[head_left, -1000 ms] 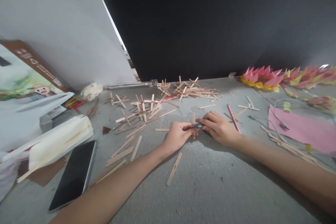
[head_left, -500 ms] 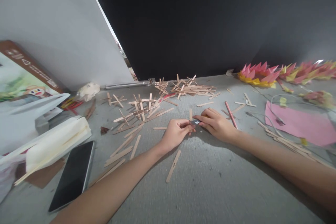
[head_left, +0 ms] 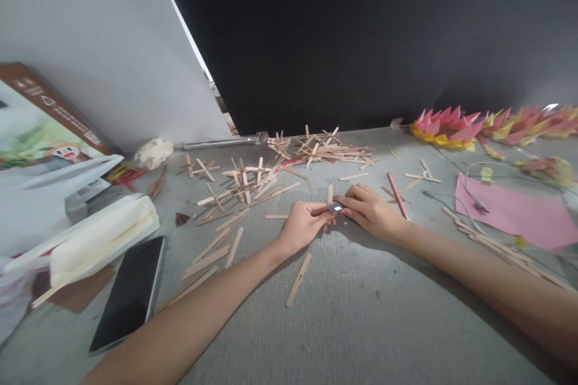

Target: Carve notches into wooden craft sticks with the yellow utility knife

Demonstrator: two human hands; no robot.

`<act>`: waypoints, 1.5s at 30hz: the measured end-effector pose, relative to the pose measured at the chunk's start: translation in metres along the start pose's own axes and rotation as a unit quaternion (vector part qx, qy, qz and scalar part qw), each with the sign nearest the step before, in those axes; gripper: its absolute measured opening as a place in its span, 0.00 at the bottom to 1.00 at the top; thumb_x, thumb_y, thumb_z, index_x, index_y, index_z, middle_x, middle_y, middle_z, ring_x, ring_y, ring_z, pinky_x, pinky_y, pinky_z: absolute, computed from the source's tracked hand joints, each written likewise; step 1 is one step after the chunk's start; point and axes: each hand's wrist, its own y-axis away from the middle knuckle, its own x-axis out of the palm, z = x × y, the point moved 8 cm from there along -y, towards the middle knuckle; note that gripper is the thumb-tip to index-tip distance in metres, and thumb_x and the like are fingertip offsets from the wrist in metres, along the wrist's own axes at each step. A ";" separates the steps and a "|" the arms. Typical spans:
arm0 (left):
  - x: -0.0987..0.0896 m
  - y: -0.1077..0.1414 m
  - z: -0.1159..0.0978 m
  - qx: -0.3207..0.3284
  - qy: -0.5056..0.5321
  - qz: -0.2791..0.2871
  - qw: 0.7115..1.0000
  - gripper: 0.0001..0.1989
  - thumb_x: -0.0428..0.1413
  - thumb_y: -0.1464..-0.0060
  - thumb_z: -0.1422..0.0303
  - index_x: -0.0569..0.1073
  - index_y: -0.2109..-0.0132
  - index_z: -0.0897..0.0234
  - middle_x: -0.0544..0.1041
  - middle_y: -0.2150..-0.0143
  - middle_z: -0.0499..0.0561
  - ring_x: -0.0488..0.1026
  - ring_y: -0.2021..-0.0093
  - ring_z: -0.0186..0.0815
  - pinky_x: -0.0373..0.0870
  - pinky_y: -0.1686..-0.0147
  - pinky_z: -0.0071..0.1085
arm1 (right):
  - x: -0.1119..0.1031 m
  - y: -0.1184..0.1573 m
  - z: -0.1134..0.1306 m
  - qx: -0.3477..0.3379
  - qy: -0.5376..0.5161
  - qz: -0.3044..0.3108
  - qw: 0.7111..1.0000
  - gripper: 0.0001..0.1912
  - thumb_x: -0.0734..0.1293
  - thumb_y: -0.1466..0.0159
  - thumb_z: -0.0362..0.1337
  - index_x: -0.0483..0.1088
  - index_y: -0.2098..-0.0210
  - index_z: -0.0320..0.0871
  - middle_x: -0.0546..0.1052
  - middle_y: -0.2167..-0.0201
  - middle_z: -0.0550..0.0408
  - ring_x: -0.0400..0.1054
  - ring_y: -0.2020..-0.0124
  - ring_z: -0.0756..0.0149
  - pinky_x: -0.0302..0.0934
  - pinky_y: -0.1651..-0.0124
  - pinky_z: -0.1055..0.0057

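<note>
In front of me, my left hand [head_left: 306, 224] and my right hand [head_left: 371, 212] meet with closed fingertips. Between them they pinch a small flat dark-grey piece [head_left: 336, 208] with a bright white patch; its exact kind is too small to make out. A wooden craft stick [head_left: 330, 194] juts up just behind that piece, its lower end hidden by the fingers. One loose craft stick [head_left: 298, 280] lies below my left wrist, and another stick [head_left: 276, 216] lies left of that hand. A red patterned pen-like stick [head_left: 397, 196] rests beside my right hand.
Stick piles and crossed-stick pieces [head_left: 244, 180] spread behind my hands. At left lie a black phone [head_left: 129, 295] and a paper packet [head_left: 106, 240]. Pink paper [head_left: 519, 213], a cable [head_left: 472, 192] and pink-yellow folded paper shapes [head_left: 445, 127] are at right. A black panel [head_left: 338, 42] stands behind.
The view has shifted slightly. Both hands stay together around the grey piece, whose bright patch shows a little more clearly now.
</note>
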 end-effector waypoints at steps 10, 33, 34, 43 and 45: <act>0.003 -0.003 -0.004 -0.004 0.038 0.032 0.999 0.20 0.63 0.39 0.54 0.80 0.68 0.68 0.79 0.71 0.54 0.70 0.73 0.31 0.65 0.71 0.27 | 0.002 0.000 -0.001 -0.004 0.002 -0.002 1.000 0.19 0.60 0.21 0.42 0.74 0.38 0.45 0.73 0.59 0.47 0.68 0.56 0.55 0.66 0.53 0.57; 0.003 -0.002 0.000 -0.007 0.051 0.034 0.998 0.22 0.63 0.39 0.51 0.82 0.66 0.68 0.78 0.71 0.53 0.69 0.73 0.30 0.63 0.70 0.27 | -0.002 0.001 0.001 -0.009 0.058 -0.013 0.998 0.19 0.61 0.21 0.42 0.75 0.37 0.45 0.73 0.59 0.47 0.66 0.57 0.55 0.63 0.54 0.59; 0.002 -0.002 0.001 -0.008 0.049 0.031 0.998 0.22 0.63 0.39 0.51 0.82 0.66 0.68 0.77 0.71 0.53 0.69 0.73 0.30 0.63 0.70 0.27 | -0.002 0.001 0.001 -0.008 0.059 -0.013 0.998 0.19 0.60 0.21 0.42 0.75 0.37 0.45 0.73 0.59 0.47 0.66 0.57 0.55 0.63 0.54 0.59; 0.001 -0.002 -0.002 -0.003 0.034 0.026 0.999 0.23 0.62 0.39 0.50 0.80 0.68 0.67 0.76 0.75 0.51 0.69 0.74 0.31 0.63 0.71 0.27 | -0.003 0.001 0.002 -0.006 0.059 -0.020 0.998 0.19 0.61 0.22 0.42 0.74 0.36 0.48 0.73 0.60 0.47 0.67 0.57 0.54 0.63 0.55 0.57; 0.002 -0.002 -0.005 -0.002 0.037 0.028 0.999 0.22 0.63 0.40 0.50 0.80 0.69 0.67 0.75 0.76 0.50 0.69 0.74 0.31 0.64 0.71 0.27 | -0.003 0.001 0.003 -0.010 0.062 -0.020 0.998 0.19 0.61 0.22 0.41 0.75 0.37 0.47 0.73 0.60 0.46 0.66 0.57 0.54 0.63 0.55 0.57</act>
